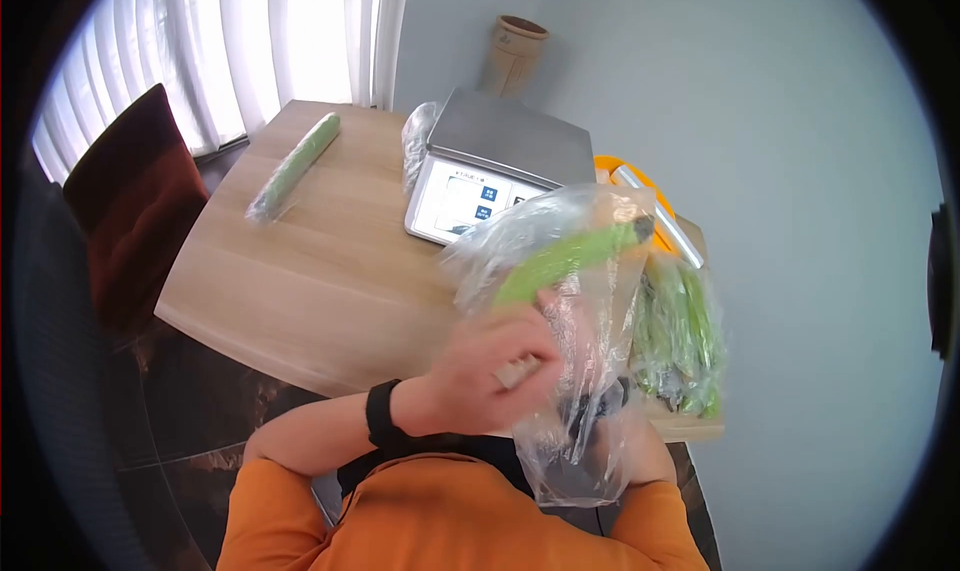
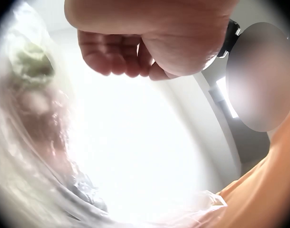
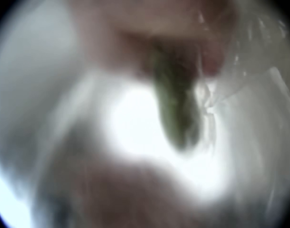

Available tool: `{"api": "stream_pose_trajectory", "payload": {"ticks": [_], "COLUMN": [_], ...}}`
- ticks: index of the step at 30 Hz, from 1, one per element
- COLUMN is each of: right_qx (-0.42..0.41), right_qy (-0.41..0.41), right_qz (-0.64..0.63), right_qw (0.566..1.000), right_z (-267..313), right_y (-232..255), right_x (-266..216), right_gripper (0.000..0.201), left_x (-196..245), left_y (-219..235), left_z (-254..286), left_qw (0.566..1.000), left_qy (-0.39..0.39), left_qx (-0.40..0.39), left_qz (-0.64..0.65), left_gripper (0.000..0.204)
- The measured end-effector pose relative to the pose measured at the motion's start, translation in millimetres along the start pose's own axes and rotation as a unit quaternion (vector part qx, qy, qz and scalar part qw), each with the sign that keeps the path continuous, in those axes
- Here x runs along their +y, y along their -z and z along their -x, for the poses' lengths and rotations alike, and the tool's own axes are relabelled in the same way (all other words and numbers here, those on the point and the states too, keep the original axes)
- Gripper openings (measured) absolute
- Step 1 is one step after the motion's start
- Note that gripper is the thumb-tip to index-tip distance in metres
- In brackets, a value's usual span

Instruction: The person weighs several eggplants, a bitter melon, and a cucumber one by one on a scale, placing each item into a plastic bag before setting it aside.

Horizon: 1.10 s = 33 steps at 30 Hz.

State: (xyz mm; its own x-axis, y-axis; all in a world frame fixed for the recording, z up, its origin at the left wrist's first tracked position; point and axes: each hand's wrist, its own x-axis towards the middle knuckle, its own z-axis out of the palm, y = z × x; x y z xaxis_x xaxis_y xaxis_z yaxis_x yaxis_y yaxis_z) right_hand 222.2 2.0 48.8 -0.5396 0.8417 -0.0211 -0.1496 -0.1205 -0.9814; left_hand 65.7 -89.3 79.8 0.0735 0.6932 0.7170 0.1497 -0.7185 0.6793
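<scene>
Blurred in the head view, my left hand (image 1: 480, 376) is curled around a small pale piece (image 1: 517, 372), whose kind is not clear. A black band circles that wrist. Beside it, my right hand (image 1: 572, 326) shows through a clear plastic bag (image 1: 615, 301) that covers it down past the wrist. Those fingers grip a long green gourd (image 1: 560, 263), tilted, its dark tip (image 1: 643, 230) pointing up right. In the right wrist view the other end of the gourd (image 3: 176, 104) juts from under the fingers. The left wrist view shows the left fingers (image 2: 112, 59) bent inward.
A scale (image 1: 490, 161) with a lit screen stands at the back of the wooden table (image 1: 290, 281). A wrapped green gourd (image 1: 296, 168) lies at the left. An orange container (image 1: 665, 211) with a white roll and bagged green vegetables (image 1: 675, 336) occupy the right side. A chair (image 1: 135, 191) stands left.
</scene>
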Motion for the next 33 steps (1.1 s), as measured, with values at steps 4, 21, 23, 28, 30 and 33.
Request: {"api": "stream_pose_trajectory", "payload": {"ticks": [4, 21, 23, 28, 30, 33], "right_qx": [0.032, 0.016, 0.038, 0.064, 0.041, -0.013], "right_qy": [0.060, 0.088, 0.083, 0.028, 0.007, 0.004], "right_qz": [-0.007, -0.300, -0.253, 0.003, 0.113, 0.161], "right_qw": [0.998, 0.950, 0.963, 0.998, 0.993, 0.987], "right_z": [6.7, -18.8, -17.5, -7.2, -2.5, 2.0], "right_y": [-0.6, 10.5, 9.4, 16.0, 11.0, -8.9], "right_x": [-23.1, -31.3, -30.0, -28.4, -38.4, -45.7], "right_gripper": [0.035, 0.030, 0.030, 0.035, 0.035, 0.035], "left_x": [-21.1, -53.9, -53.5, -48.5, -52.6, -44.3], "left_y": [-0.2, -15.2, -7.9, 35.2, 59.0, 60.5], "left_z": [10.8, 64.8, 61.3, 38.6, 26.0, 7.4], "left_qw": [0.955, 0.857, 0.844, 0.890, 0.927, 0.943], "left_qy": [0.146, 0.445, 0.451, 0.439, 0.347, 0.318], "left_qx": [0.255, -0.211, -0.250, -0.061, 0.081, 0.050], "left_qz": [0.051, 0.154, 0.146, 0.108, 0.117, 0.087], "left_gripper": [0.015, 0.011, 0.011, 0.013, 0.013, 0.020]}}
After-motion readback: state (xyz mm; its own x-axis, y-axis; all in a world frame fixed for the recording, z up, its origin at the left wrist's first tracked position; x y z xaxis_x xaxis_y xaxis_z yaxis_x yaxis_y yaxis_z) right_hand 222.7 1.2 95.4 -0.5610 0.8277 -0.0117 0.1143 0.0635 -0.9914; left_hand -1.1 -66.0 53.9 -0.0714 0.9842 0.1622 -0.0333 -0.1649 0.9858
